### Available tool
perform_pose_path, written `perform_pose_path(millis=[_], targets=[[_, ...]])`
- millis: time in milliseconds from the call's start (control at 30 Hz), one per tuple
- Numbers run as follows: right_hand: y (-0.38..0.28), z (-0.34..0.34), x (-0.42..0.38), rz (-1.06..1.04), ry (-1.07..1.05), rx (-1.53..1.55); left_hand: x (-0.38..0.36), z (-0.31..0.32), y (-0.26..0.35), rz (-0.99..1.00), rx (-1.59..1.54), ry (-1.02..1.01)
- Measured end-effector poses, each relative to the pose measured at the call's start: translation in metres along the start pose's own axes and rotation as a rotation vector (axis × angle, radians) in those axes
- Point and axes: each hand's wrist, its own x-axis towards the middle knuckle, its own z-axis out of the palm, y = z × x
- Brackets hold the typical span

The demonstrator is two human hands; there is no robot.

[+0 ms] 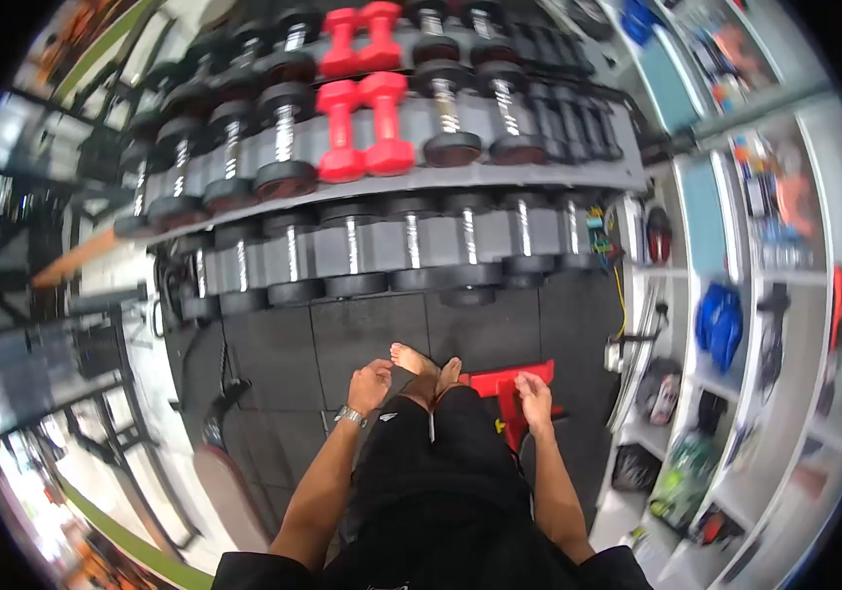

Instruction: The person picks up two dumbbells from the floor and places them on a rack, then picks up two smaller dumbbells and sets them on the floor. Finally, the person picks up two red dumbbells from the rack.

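My left hand (370,385), with a metal-band watch (350,415) on the wrist, hangs over the dark floor beside my bare feet. Its fingers are curled loosely together and nothing shows in them. On the other side, my right hand (535,401) overlaps a red metal frame (507,385) standing on the floor. The fingers there are half bent and a little apart, with no object visible between them. Ahead of my feet stands a grey dumbbell rack (500,177) loaded with black dumbbells (411,241) and red dumbbells (362,128).
White shelves (672,270) along the right hold bags, including a blue bag (719,326). Black rubber tiles (362,329) cover the floor. A brown padded bench (232,497) is at lower left, near a mirror wall (57,393) on the left.
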Motion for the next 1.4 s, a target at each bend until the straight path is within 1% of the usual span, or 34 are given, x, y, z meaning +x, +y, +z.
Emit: perform_pose_path(millis=[100,167,200,267,300,333,367,400,433,467,500,533,567,600,667,700,767,833,900,933,1000,1100,1133,1233,1267,1367,1400], targets=[[0.008,0.023,-0.014,-0.023,0.047,0.046,0.009,-0.007,0.005,0.015,0.034,-0.15],[0.0,0.033,-0.029,0.017,0.084,0.136,0.013,-0.002,-0.009,0.018,0.047,-0.225],[-0.01,0.036,-0.04,0.042,0.118,0.166,0.009,-0.001,-0.009,0.03,0.104,-0.253],[0.012,0.046,-0.046,0.073,0.138,0.199,0.011,0.001,0.0,0.069,0.209,-0.289],[0.023,0.051,-0.048,0.088,0.145,0.213,0.013,0.003,0.005,0.07,0.2,-0.306],[0.035,0.057,-0.053,0.043,0.191,0.207,0.011,0.006,0.007,0.056,0.192,-0.33],[0.046,0.063,-0.061,0.076,0.19,0.231,0.008,0.009,0.007,0.037,0.183,-0.355],[0.056,0.068,-0.067,0.104,0.187,0.254,0.01,0.014,0.0,0.091,0.181,-0.352],[0.063,0.072,-0.074,0.127,0.183,0.274,0.008,0.018,0.0,0.102,0.153,-0.361],[0.067,0.074,-0.082,0.205,0.163,0.279,0.008,0.024,0.001,0.117,0.124,-0.368],[0.076,0.079,-0.087,0.24,0.172,0.307,0.011,0.028,0.004,0.134,0.093,-0.373],[0.087,0.083,-0.092,0.268,0.181,0.333,0.015,0.031,0.0,0.132,0.093,-0.429],[0.097,0.091,-0.093,0.294,0.188,0.359,0.023,0.037,-0.004,0.094,0.048,-0.481],[0.096,0.097,-0.095,0.304,0.2,0.501,0.033,0.043,-0.01,0.051,0.005,-0.533],[0.101,0.111,-0.087,0.395,0.232,0.653,0.056,0.055,-0.014,-0.083,-0.065,-0.646],[0.106,0.116,-0.076,0.438,0.247,0.723,0.077,0.068,-0.017,-0.108,-0.089,-0.637],[0.105,0.133,-0.049,0.42,0.28,0.784,0.109,0.087,-0.042,-0.217,-0.122,-0.607],[0.124,0.155,-0.008,0.379,0.29,0.874,0.138,0.113,-0.055,-0.239,-0.15,-0.6],[0.142,0.174,0.042,0.398,0.288,0.853,0.173,0.146,-0.064,-0.261,-0.143,-0.597],[0.174,0.196,0.087,0.36,0.287,0.833,0.198,0.18,-0.097,-0.302,-0.149,-0.559],[0.195,0.203,0.151,0.263,0.28,0.777,0.23,0.228,-0.113,-0.338,-0.194,-0.478],[0.244,0.226,0.218,0.166,0.276,0.656,0.276,0.276,-0.142,-0.473,-0.355,-0.493],[0.255,0.229,0.241,0.119,0.276,0.598,0.29,0.289,-0.151,-0.471,-0.412,-0.527],[0.271,0.232,0.291,-0.075,0.407,0.469,0.325,0.325,-0.168,-0.587,-0.575,-0.444],[0.277,0.236,0.308,-0.123,0.483,0.533,0.336,0.338,-0.172,-0.654,-0.644,-0.38],[0.294,0.232,0.347,-0.261,0.615,0.492,0.366,0.363,-0.19,-0.779,-0.871,-0.521],[0.296,0.228,0.355,-0.313,0.61,0.488,0.366,0.374,-0.181,-0.786,-0.935,-0.502]])
